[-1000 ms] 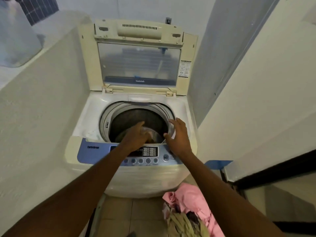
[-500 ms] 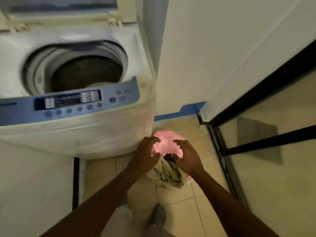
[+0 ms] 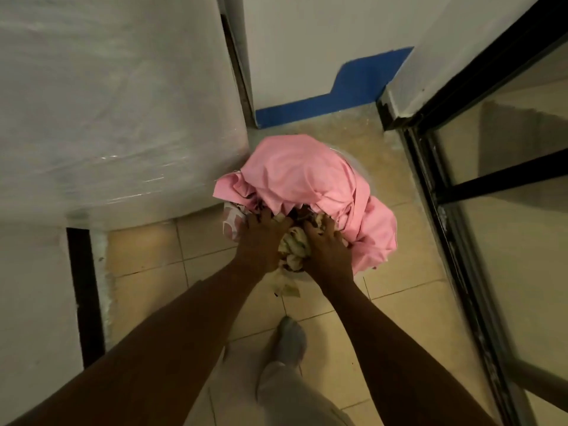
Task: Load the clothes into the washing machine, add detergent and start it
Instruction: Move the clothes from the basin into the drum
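A heap of clothes lies on the tiled floor by the washing machine's front right corner. A pink garment (image 3: 302, 176) covers the top and right of the heap. Beneath it shows a cream patterned cloth (image 3: 293, 245). My left hand (image 3: 261, 238) and my right hand (image 3: 327, 245) both press into the heap, fingers dug into the cream patterned cloth, one on each side. The washing machine's white wrapped front (image 3: 116, 96) fills the upper left; its tub and panel are out of view.
A black-framed glass door (image 3: 479, 186) runs along the right. A white wall with a blue painted base (image 3: 335, 96) stands behind the heap. My shoe (image 3: 289, 338) and trouser leg are on the beige tiles just below the clothes.
My view dropped from the open tub to the floor. Both hands left the tub rim, came down to the heap and sank their fingers into the clothes.
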